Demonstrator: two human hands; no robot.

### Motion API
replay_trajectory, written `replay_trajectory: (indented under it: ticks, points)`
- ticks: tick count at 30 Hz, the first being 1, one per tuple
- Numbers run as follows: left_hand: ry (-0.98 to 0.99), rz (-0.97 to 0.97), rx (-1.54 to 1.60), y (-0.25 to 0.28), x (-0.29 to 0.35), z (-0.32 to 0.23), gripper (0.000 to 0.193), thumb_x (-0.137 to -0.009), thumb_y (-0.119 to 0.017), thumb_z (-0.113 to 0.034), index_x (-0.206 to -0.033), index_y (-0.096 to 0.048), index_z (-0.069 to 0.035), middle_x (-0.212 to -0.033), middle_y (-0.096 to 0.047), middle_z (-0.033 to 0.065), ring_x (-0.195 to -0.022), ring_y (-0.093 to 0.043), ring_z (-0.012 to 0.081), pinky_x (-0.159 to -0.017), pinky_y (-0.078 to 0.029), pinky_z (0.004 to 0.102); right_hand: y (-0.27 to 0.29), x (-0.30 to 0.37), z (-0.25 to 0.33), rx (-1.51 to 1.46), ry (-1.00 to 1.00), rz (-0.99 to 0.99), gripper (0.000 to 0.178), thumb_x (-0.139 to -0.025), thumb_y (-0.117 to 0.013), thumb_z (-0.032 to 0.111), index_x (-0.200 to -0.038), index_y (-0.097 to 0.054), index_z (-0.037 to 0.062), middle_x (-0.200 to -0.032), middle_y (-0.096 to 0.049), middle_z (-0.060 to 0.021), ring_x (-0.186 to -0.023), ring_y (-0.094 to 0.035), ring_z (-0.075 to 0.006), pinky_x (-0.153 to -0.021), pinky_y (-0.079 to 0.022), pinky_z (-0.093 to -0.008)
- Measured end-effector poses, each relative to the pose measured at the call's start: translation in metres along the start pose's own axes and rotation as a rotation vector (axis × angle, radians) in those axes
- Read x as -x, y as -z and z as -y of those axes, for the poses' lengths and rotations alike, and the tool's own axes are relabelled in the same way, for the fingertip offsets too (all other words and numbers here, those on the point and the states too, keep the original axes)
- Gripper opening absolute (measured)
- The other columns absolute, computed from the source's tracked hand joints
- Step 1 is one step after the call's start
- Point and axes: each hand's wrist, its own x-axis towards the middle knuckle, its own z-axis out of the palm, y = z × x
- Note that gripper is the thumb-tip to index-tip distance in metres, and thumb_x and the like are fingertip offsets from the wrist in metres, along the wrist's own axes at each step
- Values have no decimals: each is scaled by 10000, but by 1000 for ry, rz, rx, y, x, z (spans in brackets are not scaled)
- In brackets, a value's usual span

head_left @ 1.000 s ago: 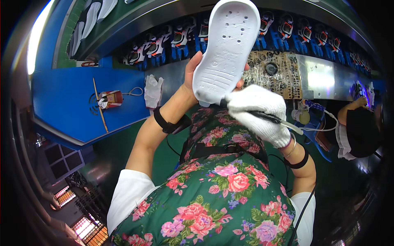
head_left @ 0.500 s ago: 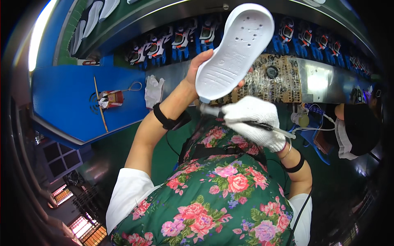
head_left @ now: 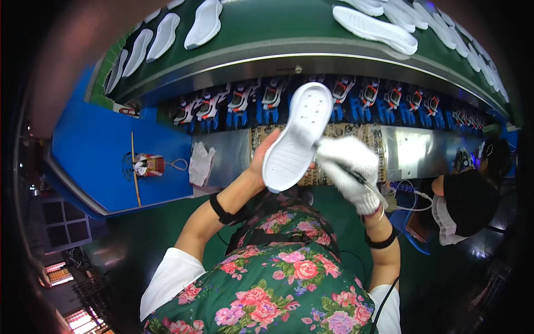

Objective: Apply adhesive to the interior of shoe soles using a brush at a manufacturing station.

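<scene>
My bare left hand grips a white shoe sole by its left edge, with fingertips showing past its right side. The sole is held upright, its inner face with small holes and ridges turned toward me. Close against its right edge is my right hand, in a white knitted glove and smeared by motion. Its fingers are wrapped round a thin dark-handled brush; the bristle end is hidden or blurred at the sole.
A shelf with a green surface carries several white soles. Below stands a row of shoe uppers on blue holders. A blue table at left holds a small red container; a glove lies nearby. A co-worker sits at right.
The view has tilted up, showing more of the shelf. The sole is now lower and farther from me. My right hand has brought the brush from below the sole to its right edge.
</scene>
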Motion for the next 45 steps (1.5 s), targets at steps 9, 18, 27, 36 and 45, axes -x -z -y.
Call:
replay_trajectory:
  ticks: [9,18,27,36,45]
  points:
    - [-272,545,-328,-87,-58,-128,1089,-834,-532,-783,-1543,-229,-14,-1422,-382,344,-1137,-569,435,-917,-546,522,24,48,-9,-821,-721,-501,223,-794,-692,-94,-1013,-721,-62,-1059,-727,-176,-907,-701,-209,-796,-553,-286]
    - [-728,-154,68,-99,-140,-137,832,-993,-433,-536,-1511,-188,68,-1476,-356,319,-1359,-437,413,-1122,-406,489,25,95,-34,-826,-835,-580,215,-814,-683,-90,-1025,-717,-69,-1012,-727,-164,-878,-703,-198,-752,-567,-263]
    - [-992,-574,-2269,-129,-270,-114,458,-701,-861,-353,-1042,-667,-115,-1252,-492,280,-1070,-549,385,-972,-460,432,26,110,-39,-910,-893,-708,219,-862,-663,-48,-1080,-682,-59,-1064,-714,-179,-811,-673,-179,-662,-531,-238]
    - [-1241,-207,-1174,-118,-121,-98,440,-863,-637,60,-1256,-485,-68,-1137,-522,63,-886,-572,118,-665,-513,232,61,115,-55,-1232,-824,-888,201,-908,-644,-3,-1106,-638,-35,-1104,-666,-150,-893,-649,-174,-704,-529,-218]
    - [-583,-524,-899,-12,-9,-4,515,-898,-637,-83,-1393,-509,-20,-1318,-590,106,-1107,-630,185,-937,-523,304,53,61,-6,-1203,-776,-631,221,-880,-633,-37,-1093,-658,-90,-1109,-682,-192,-846,-656,-182,-708,-543,-249]
